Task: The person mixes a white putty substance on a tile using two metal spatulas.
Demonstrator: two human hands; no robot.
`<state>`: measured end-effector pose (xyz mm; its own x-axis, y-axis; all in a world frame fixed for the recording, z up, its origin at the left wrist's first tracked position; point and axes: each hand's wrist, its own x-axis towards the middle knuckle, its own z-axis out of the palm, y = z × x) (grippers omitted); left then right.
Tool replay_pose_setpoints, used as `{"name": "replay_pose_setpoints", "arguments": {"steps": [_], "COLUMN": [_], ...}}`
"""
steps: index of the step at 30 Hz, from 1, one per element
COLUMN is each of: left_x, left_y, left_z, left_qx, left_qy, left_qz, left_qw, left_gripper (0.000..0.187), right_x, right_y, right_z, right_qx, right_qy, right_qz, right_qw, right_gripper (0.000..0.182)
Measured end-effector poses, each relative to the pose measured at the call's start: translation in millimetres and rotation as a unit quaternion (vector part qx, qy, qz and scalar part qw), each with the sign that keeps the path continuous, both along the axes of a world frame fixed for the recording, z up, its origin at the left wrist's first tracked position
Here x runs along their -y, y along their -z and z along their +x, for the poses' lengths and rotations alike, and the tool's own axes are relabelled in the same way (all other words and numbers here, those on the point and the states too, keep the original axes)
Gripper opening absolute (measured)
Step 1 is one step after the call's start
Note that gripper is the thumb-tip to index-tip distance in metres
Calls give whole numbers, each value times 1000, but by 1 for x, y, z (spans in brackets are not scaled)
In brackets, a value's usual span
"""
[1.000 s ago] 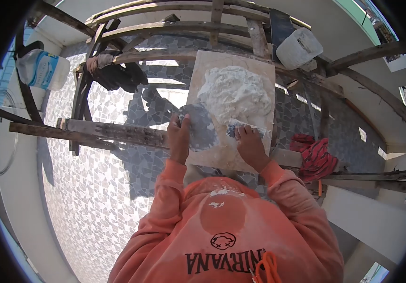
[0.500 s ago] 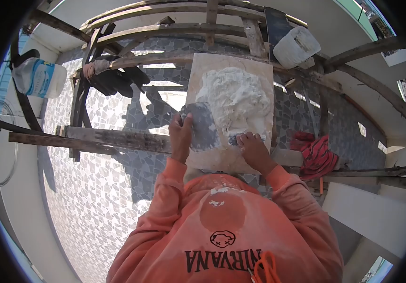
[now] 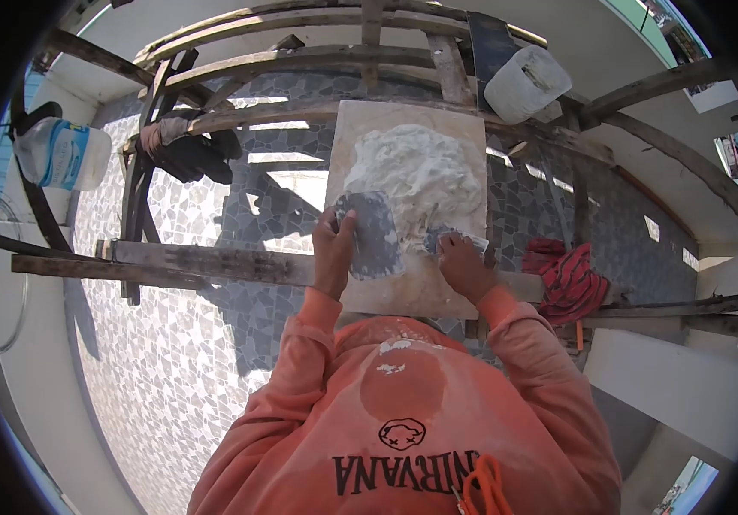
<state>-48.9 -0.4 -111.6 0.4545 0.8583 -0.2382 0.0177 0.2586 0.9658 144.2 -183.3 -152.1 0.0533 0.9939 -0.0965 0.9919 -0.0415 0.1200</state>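
Observation:
A broad heap of white plaster [image 3: 416,167] lies on a pale square board [image 3: 360,120] in front of me. My left hand [image 3: 333,245] grips the edge of a flat grey plate [image 3: 372,236], smeared with white and held over the board's left side. My right hand [image 3: 463,262] is closed on a small putty knife [image 3: 442,239], its blade at the heap's lower edge. White streaks mark the board around the blade. Both my sleeves are orange, with white splashes on the front of the sweatshirt.
Wooden beams [image 3: 214,257] surround the board. A red and black cloth [image 3: 568,279] hangs on the right, a dark cloth [image 3: 189,150] on the left. At the back right sits a whitish plastic container [image 3: 526,84]; a labelled clear bottle [image 3: 62,154] is far left. Tiled floor [image 3: 163,343] lies below.
The grey plate has turned more upright beside the heap. My right hand has shifted slightly with the putty knife, whose blade now shows more. The whole view has moved a little.

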Motion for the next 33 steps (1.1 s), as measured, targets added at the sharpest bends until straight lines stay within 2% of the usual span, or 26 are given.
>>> {"name": "replay_pose_setpoints", "arguments": {"steps": [1,5,8,11,14,17,20,21,24,27,30,33], "left_x": [-2,-1,-1,-3,-1,-3,-3,-3,-4,-5,-8,-6], "left_y": [-1,-5,-6,-9,-10,-2,1,2,-5,-6,4,-4], "left_z": [1,2,4,4,6,3,3,3,4,3,-1,1], "left_qx": [-4,-8,-11,-17,-6,-5,3,8,21,5,3,5], "left_qy": [2,-8,-3,13,1,5,1,-7,-34,-26,-3,-25], "left_qz": [7,1,-9,2,-1,-8,-4,-2,-21,-37,-16,-13], "left_qw": [1000,1000,1000,1000,1000,1000,1000,1000,999,999,1000,1000], "left_gripper": [17,18,18,19,18,19,18,17,18,18,19,20], "right_x": [3,0,-4,3,-2,-7,7,7,-3,-12,-5,-20], "right_y": [-3,-40,-15,-2,-37,-25,4,-6,-40,-14,-1,-43], "right_z": [0,14,19,8,14,13,1,0,0,-5,-11,-8], "right_qx": [-4,-8,3,-6,-14,31,-11,-15,-26,-10,-42,-27], "right_qy": [-27,37,73,1,49,70,17,-1,68,37,-25,26], "right_qz": [-63,29,8,-87,-28,42,-58,-41,-10,28,-57,1], "right_qw": [998,999,997,996,998,996,998,999,997,999,997,999], "right_gripper": [27,24,26,27,24,22,25,27,24,23,24,19]}}
